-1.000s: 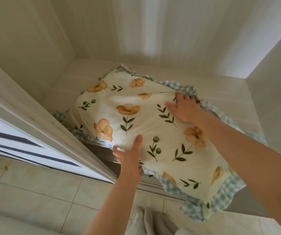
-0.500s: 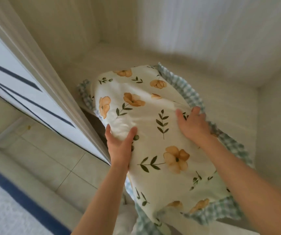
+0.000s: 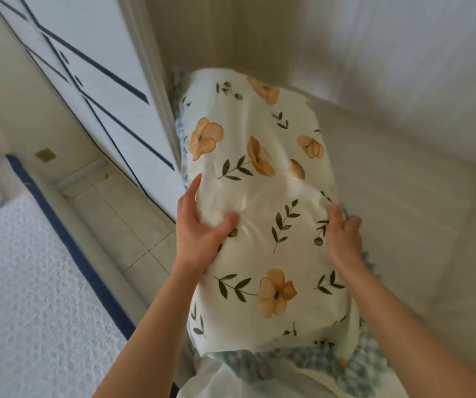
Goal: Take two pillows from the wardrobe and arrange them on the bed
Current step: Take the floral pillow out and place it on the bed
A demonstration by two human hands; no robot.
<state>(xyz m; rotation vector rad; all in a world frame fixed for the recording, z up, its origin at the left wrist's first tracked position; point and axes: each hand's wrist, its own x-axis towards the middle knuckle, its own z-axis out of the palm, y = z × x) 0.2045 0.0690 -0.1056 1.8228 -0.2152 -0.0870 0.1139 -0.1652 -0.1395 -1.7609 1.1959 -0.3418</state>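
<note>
A cream pillow (image 3: 262,196) with orange flowers, green sprigs and a blue-checked frill is held lengthwise in front of me, partly out of the wardrobe compartment (image 3: 389,156). My left hand (image 3: 199,228) grips its left side, thumb pressed into the fabric. Along the pillow's right edge my right hand (image 3: 343,237) clutches it with curled fingers. The far end of the pillow still reaches over the pale wardrobe shelf. A second pillow is not in sight.
The white wardrobe door (image 3: 107,90) with dark blue lines stands close on the left of the pillow. The bed (image 3: 29,282), white textured cover with a navy border, lies at lower left. Pale tiled floor (image 3: 121,214) runs between bed and wardrobe.
The pillow has turned end-on and come up off the shelf toward me. Both hands have moved from resting on it to gripping its sides. My view has swung left, bringing in the bed.
</note>
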